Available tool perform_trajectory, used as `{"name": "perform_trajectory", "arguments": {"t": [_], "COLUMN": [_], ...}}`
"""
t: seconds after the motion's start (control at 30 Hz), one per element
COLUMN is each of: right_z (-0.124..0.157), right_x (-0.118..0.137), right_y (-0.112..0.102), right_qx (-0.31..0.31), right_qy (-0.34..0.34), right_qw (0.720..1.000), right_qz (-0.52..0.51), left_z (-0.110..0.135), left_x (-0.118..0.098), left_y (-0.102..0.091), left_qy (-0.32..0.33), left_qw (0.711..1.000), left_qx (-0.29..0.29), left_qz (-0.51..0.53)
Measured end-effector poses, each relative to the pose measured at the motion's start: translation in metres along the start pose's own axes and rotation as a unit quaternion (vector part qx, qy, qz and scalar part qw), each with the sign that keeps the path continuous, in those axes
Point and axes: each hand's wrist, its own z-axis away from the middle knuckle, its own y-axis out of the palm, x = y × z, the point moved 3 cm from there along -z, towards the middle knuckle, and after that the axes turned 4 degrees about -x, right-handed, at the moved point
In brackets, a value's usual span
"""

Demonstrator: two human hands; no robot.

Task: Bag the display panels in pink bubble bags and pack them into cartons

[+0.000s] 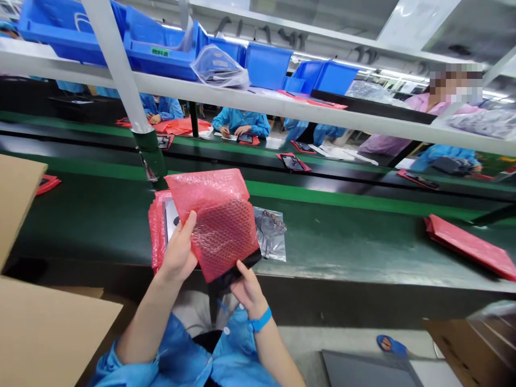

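Observation:
A red bubble-wrap bag [223,231] is held tilted above the front edge of the bench. My left hand [180,248] pinches its left side, thumb on top. At the lower right corner, my right hand [247,290] grips a flat black item [253,259] that sticks out from the bag; most of it is hidden. Behind my left hand lies a stack of red bubble-wrap bags [155,231], with a white and dark sheet-like thing [170,215] on it. Just right of the held bag is a clear plastic bag [278,248] with small grey parts.
More red bags [470,244] lie on the green bench [342,242] at the right. A post [149,156] rises behind the stack, below a shelf with blue bins [268,64]. Cardboard flaps [48,328] stand at the left. Co-workers in blue [242,121] sit across.

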Motion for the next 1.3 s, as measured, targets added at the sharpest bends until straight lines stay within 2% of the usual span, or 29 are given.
{"name": "perform_trajectory", "arguments": {"t": [0.07, 0.17, 0.27, 0.33, 0.37, 0.43, 0.5, 0.57, 0.67, 0.73, 0.8, 0.87, 0.9, 0.97, 1.07, 1.13, 1.17, 1.23, 1.3], "right_z": [0.008, 0.033, 0.063, 0.078, 0.084, 0.091, 0.093, 0.091, 0.088, 0.086, 0.085, 0.084, 0.083, 0.081, 0.079, 0.077, 0.076, 0.074, 0.071], "right_x": [0.009, 0.039, 0.081, 0.106, 0.115, 0.127, 0.135, 0.142, 0.152, 0.155, 0.155, 0.153, 0.152, 0.149, 0.148, 0.150, 0.151, 0.153, 0.154], "right_y": [-0.015, -0.055, -0.101, -0.118, -0.120, -0.111, -0.091, -0.071, -0.060, -0.064, -0.073, -0.081, -0.085, -0.087, -0.087, -0.086, -0.084, -0.080, -0.075], "right_qx": [-0.042, -0.115, -0.176, -0.180, -0.174, -0.150, -0.122, -0.100, -0.075, -0.061, -0.071, -0.108, -0.127, -0.152, -0.172, -0.183, -0.187, -0.201, -0.219], "right_qy": [-0.019, -0.050, -0.059, -0.053, -0.045, -0.030, -0.029, -0.037, -0.043, -0.040, -0.037, -0.039, -0.044, -0.055, -0.076, -0.087, -0.090, -0.096, -0.102], "right_qw": [0.998, 0.985, 0.951, 0.925, 0.915, 0.903, 0.902, 0.901, 0.893, 0.886, 0.884, 0.889, 0.894, 0.903, 0.911, 0.914, 0.915, 0.919, 0.923], "right_qz": [0.029, 0.123, 0.248, 0.330, 0.362, 0.401, 0.413, 0.420, 0.442, 0.457, 0.460, 0.442, 0.428, 0.399, 0.366, 0.352, 0.345, 0.324, 0.299], "left_z": [-0.004, -0.020, -0.041, -0.050, -0.051, -0.048, -0.039, -0.032, -0.036, -0.046, -0.061, -0.075, -0.081, -0.090, -0.097, -0.099, -0.099, -0.102, -0.104], "left_x": [-0.008, -0.017, -0.024, -0.024, -0.022, -0.017, -0.011, -0.007, -0.017, -0.025, -0.033, -0.044, -0.049, -0.057, -0.061, -0.057, -0.051, -0.037, -0.025], "left_y": [-0.007, -0.026, -0.048, -0.057, -0.058, -0.058, -0.056, -0.058, -0.069, -0.078, -0.088, -0.097, -0.100, -0.102, -0.098, -0.090, -0.086, -0.079, -0.075], "left_qy": [0.005, -0.003, 0.002, 0.013, 0.026, 0.048, 0.032, -0.003, 0.025, 0.047, 0.074, 0.159, 0.211, 0.281, 0.322, 0.340, 0.335, 0.288, 0.221], "left_qw": [1.000, 0.999, 0.997, 0.997, 0.995, 0.989, 0.982, 0.980, 0.991, 0.995, 0.990, 0.962, 0.929, 0.845, 0.743, 0.700, 0.689, 0.681, 0.672], "left_qx": [-0.018, -0.041, -0.076, -0.064, -0.047, -0.002, 0.037, 0.048, -0.029, -0.081, -0.114, -0.155, -0.176, -0.192, -0.194, -0.146, -0.098, 0.014, 0.083], "left_qz": [0.011, 0.017, -0.006, -0.049, -0.079, -0.142, -0.183, -0.194, -0.124, -0.046, -0.039, -0.159, -0.247, -0.412, -0.553, -0.610, -0.635, -0.673, -0.702]}}
